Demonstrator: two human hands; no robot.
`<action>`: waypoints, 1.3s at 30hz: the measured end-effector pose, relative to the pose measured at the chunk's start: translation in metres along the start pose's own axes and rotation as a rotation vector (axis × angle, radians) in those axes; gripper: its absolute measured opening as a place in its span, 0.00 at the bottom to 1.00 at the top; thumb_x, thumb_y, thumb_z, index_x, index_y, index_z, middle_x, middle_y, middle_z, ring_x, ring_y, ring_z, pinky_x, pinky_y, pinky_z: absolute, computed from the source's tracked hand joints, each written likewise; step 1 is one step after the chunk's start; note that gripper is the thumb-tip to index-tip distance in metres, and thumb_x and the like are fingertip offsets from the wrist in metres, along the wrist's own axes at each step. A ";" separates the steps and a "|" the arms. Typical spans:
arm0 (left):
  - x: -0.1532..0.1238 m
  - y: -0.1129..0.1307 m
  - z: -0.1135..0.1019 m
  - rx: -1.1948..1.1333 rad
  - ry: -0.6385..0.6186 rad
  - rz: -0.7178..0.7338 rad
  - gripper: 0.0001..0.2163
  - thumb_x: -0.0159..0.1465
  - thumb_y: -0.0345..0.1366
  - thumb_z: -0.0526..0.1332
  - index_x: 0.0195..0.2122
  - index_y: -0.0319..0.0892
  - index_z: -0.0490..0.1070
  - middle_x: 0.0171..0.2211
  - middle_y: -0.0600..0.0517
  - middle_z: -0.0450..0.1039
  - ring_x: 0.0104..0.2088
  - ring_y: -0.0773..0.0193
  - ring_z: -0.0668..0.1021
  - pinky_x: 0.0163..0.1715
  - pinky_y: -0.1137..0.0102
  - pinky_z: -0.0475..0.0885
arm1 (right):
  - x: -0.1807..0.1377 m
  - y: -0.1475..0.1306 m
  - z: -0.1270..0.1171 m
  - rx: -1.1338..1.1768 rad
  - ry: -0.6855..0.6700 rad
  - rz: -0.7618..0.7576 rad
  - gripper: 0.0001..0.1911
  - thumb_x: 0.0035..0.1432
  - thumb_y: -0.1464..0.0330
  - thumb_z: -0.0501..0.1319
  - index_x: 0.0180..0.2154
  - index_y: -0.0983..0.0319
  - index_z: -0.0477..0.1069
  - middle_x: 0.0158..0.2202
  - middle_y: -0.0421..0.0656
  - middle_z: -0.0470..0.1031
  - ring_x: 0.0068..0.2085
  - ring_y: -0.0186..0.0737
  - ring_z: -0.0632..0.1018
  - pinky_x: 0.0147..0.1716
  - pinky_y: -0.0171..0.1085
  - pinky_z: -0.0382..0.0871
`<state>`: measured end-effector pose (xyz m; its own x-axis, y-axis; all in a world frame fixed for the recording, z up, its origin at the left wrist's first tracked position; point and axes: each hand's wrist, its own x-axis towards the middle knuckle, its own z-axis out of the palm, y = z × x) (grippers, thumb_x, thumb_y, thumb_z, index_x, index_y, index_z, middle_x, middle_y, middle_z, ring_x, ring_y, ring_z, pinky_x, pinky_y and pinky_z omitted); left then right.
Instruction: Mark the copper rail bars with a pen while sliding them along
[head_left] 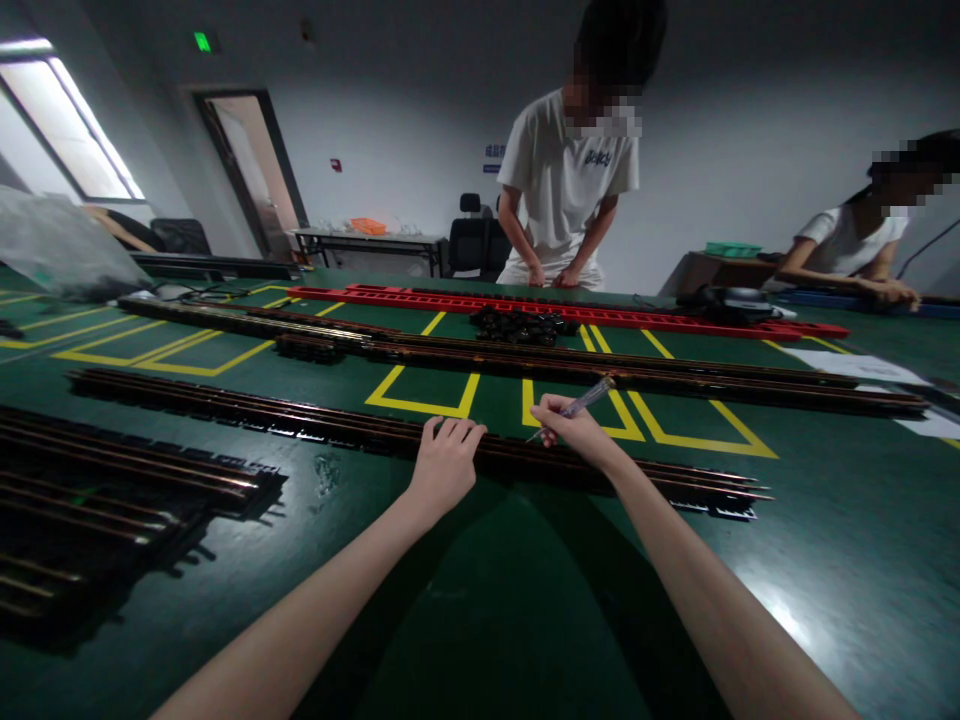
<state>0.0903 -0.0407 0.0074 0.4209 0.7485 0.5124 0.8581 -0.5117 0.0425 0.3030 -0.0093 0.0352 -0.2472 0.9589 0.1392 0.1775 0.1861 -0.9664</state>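
Note:
A long black model railway track (360, 425) with thin copper-coloured metal rails lies across the green table in front of me. My left hand (446, 460) rests on its middle, the fingers curled over the rails. Just to the right, my right hand (574, 428) is closed around a screwdriver (589, 398) with a clear handle. The handle slants up and away to the right, while the thin tip points down at the track near its far edge. Whether the tip touches a rail, I cannot tell.
More tracks (112, 500) lie at the near left. Beyond my hands stretch another long track (675, 380), a pile of black parts (521, 325) and a red slotted rail (450, 302). Yellow tape marks the table (480, 600). One person (574, 190) stands opposite; another (855, 245) is at far right.

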 end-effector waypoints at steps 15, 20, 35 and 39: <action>0.000 -0.002 -0.002 -0.022 -0.012 -0.004 0.18 0.58 0.22 0.50 0.46 0.41 0.71 0.45 0.47 0.75 0.47 0.57 0.74 0.50 0.58 0.63 | -0.002 -0.002 -0.001 0.031 -0.020 0.004 0.20 0.48 0.54 0.64 0.21 0.61 0.61 0.15 0.33 0.63 0.19 0.29 0.68 0.22 0.31 0.63; 0.000 -0.001 -0.003 -0.009 -0.017 -0.011 0.19 0.58 0.22 0.50 0.46 0.41 0.72 0.45 0.47 0.75 0.47 0.56 0.74 0.50 0.57 0.63 | -0.001 -0.003 0.001 0.028 0.003 0.021 0.22 0.45 0.53 0.65 0.19 0.60 0.60 0.13 0.32 0.62 0.17 0.28 0.67 0.20 0.31 0.61; 0.000 -0.001 -0.004 -0.022 -0.021 -0.012 0.18 0.58 0.22 0.50 0.45 0.41 0.71 0.45 0.47 0.76 0.47 0.56 0.74 0.50 0.57 0.63 | -0.002 -0.004 0.001 0.022 -0.005 0.018 0.20 0.47 0.55 0.65 0.20 0.61 0.61 0.14 0.33 0.63 0.18 0.29 0.68 0.20 0.31 0.62; 0.000 -0.002 -0.002 -0.021 -0.010 0.000 0.19 0.57 0.22 0.50 0.45 0.42 0.71 0.45 0.47 0.76 0.46 0.57 0.75 0.49 0.57 0.64 | -0.002 -0.004 0.001 0.027 0.002 0.019 0.20 0.46 0.55 0.66 0.20 0.60 0.62 0.14 0.33 0.63 0.18 0.29 0.67 0.20 0.31 0.61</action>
<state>0.0877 -0.0402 0.0095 0.4239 0.7527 0.5038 0.8517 -0.5204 0.0608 0.3016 -0.0121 0.0383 -0.2418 0.9628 0.1210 0.1563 0.1617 -0.9744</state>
